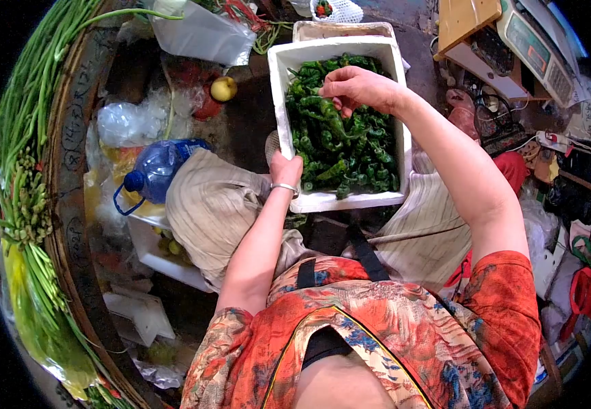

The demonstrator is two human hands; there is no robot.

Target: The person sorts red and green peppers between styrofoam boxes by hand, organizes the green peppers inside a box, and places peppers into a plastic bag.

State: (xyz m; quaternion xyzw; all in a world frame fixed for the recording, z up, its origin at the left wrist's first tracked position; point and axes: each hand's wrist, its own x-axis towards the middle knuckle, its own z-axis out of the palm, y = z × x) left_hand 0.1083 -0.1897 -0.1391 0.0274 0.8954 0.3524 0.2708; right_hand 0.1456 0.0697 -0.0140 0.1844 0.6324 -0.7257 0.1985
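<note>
A white foam box (283, 102) full of green peppers (370, 160) sits in front of me, between my knees. My left hand (286, 169) is closed on the box's left wall near the front corner, and a bracelet circles that wrist. Over the back half of the box, my right hand (360, 90) has its fingers curled and pinched together. A lighter green pepper (331, 117) hangs right under those fingertips, which appear to hold it; the exact contact is partly hidden.
Long green vegetables (26, 109) lie along a curved ledge at left. Nearby are a blue bottle (162, 170), a yellow fruit (223, 88) and plastic bags (207, 34). A scale (537, 51) stands at upper right beside a wooden stand (469, 24). Clutter fills the right side.
</note>
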